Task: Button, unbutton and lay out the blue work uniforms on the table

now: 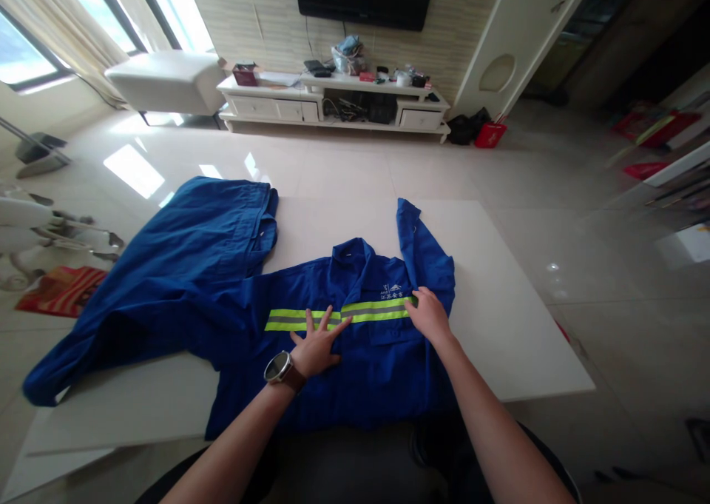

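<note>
A blue work jacket point(355, 371) lies front side up on the white table point(515, 341), with a yellow-green and grey reflective stripe across its chest. My left hand point(316, 347) presses on the jacket's middle, fingers spread over the stripe; a watch is on that wrist. At the stripe's right end, my right hand point(431, 316) has its fingers bent and closed on the jacket cloth beside the white lettering. The sleeve on that side is folded, its cuff pointing away from me. The other sleeve stretches left, over the table's edge.
Folded blue cloth point(205, 223), likely another garment, lies at the table's far left, partly under or against the jacket. Beyond the floor stand a white TV cabinet point(266, 109) and a white bench point(166, 82). A red striped bag point(61, 291) is left of the table.
</note>
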`<state>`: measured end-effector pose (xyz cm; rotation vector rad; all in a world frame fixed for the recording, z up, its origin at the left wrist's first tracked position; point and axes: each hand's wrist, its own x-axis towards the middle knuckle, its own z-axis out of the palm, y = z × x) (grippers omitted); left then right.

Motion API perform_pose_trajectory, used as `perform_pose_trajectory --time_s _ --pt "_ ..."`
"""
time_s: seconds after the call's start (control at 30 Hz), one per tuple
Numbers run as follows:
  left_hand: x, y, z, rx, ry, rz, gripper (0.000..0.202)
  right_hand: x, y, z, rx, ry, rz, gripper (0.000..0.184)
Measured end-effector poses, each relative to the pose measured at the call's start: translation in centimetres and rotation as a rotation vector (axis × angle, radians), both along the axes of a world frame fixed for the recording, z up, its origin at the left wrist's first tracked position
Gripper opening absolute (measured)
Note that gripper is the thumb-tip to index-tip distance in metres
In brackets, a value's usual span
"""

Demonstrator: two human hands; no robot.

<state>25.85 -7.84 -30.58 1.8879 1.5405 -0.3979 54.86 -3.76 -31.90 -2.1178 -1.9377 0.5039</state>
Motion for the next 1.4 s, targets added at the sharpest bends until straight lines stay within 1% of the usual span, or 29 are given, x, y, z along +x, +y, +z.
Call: perform_pose_trajectory --time_s 0.07,0.1,0.13,0.17,0.2,0.27,0.33,0.37,0.4,0.47,0.5,0.57,0.6,0.63,0.67,0.7,0.73,0.77,0.8,0.83,0.87,0.9,0.97,1.0,1.07,1.23,1.3,1.4 --pt "0.0 0.0 -0.1 0.002 0.000 0.000 0.101 -0.3 0.3 0.5 0.147 0.167 0.015 0.027" --pt "0.0 0.0 0.0 0.003 -0.001 0.000 0.101 -0.4 0.4 0.7 0.175 0.234 0.024 0.023" --pt "0.0 0.0 0.0 0.002 -0.002 -0.001 0.101 -0.5 0.4 0.8 0.158 0.281 0.028 0.018" --pt "0.0 0.0 0.0 0.000 -0.003 -0.002 0.101 -0.6 0.4 0.9 0.105 0.309 0.022 0.013" --pt "0.0 0.0 0.1 -0.004 -0.005 -0.002 0.101 -0.7 0.3 0.8 0.033 0.321 0.007 0.013" --pt "0.0 0.0 0.2 -0.008 -0.008 -0.001 0.101 -0.8 0.1 0.5 -0.098 0.286 -0.018 0.028" --pt "-0.1 0.0 0.3 -0.011 -0.011 0.000 0.100 -0.9 -0.2 0.1 -0.161 0.177 -0.002 0.043" --pt "-0.1 0.0 0.3 -0.011 -0.014 0.001 0.100 -1.0 -0.3 -0.1 -0.170 0.111 0.015 0.044" --pt "-0.1 0.0 0.3 -0.012 -0.017 0.001 0.100 -1.1 -0.4 -0.1 -0.169 0.052 0.035 0.040" --pt "-0.2 0.0 0.2 -0.013 -0.021 0.000 0.100 -1.6 -0.5 0.0 -0.124 0.001 0.059 0.030" --pt "-0.2 0.0 0.1 -0.009 -0.022 -0.001 0.099 -1.8 -0.5 0.3 -0.074 0.012 0.064 0.027" --pt "-0.2 0.0 -0.1 0.001 -0.016 -0.001 0.099 -2.3 -0.4 0.9 0.070 0.091 0.083 0.024" --pt "-0.3 0.0 -0.3 0.008 -0.013 -0.001 0.099 -2.6 -0.4 1.4 0.127 0.151 0.121 0.024" --pt "-0.3 0.0 -0.4 0.014 -0.013 0.000 0.098 -2.7 -0.4 1.8 0.135 0.220 0.191 0.025" --pt "-0.3 0.0 -0.4 0.017 -0.013 0.000 0.098 -2.8 -0.5 2.1 0.077 0.289 0.289 0.025" --pt "-0.3 0.1 -0.5 0.020 -0.016 -0.001 0.098 -2.9 -0.6 2.5 -0.041 0.345 0.399 0.026" --pt "-0.3 0.1 -0.5 0.021 -0.020 -0.001 0.097 -2.9 -0.8 2.7 -0.193 0.368 0.491 0.025" --pt "-0.3 0.1 -0.5 0.022 -0.022 -0.002 0.097 -2.9 -1.0 2.8 -0.335 0.345 0.541 0.025" --pt "-0.3 0.1 -0.5 0.023 -0.021 -0.003 0.097 -2.9 -1.2 2.9 -0.429 0.279 0.532 0.023" --pt "-0.3 0.1 -0.5 0.021 -0.017 -0.005 0.097 -3.0 -1.3 2.9 -0.453 0.188 0.473 0.022" --pt "-0.3 0.1 -0.5 0.021 -0.015 -0.006 0.098 -3.1 -1.4 2.8 -0.414 0.097 0.386 0.021" --pt "-0.3 0.1 -0.5 0.020 -0.014 -0.006 0.099 -3.2 -1.4 2.7 -0.341 0.024 0.293 0.019" --pt "-0.2 0.1 -0.5 0.020 -0.015 -0.003 0.100 -3.6 -1.1 2.5 -0.198 -0.039 0.153 0.019" --pt "-0.2 0.1 -0.5 0.020 -0.018 -0.001 0.100 -3.8 -1.0 2.4 -0.158 -0.045 0.114 0.022" --pt "-0.2 0.1 -0.6 0.022 -0.019 0.000 0.100 -4.2 -0.7 2.1 -0.146 -0.054 0.072 0.031" --pt "-0.3 0.1 -0.8 0.025 -0.013 -0.010 0.099 -4.6 -0.3 1.3 -0.239 -0.089 0.069 0.058" --pt "-0.4 0.1 -0.8 0.029 -0.019 -0.011 0.098 -4.5 -0.3 1.1 -0.286 -0.105 0.062 0.058" --pt "-0.4 0.1 -0.7 0.030 -0.025 -0.006 0.097 -4.4 -0.4 1.2 -0.332 -0.132 0.055 0.048"
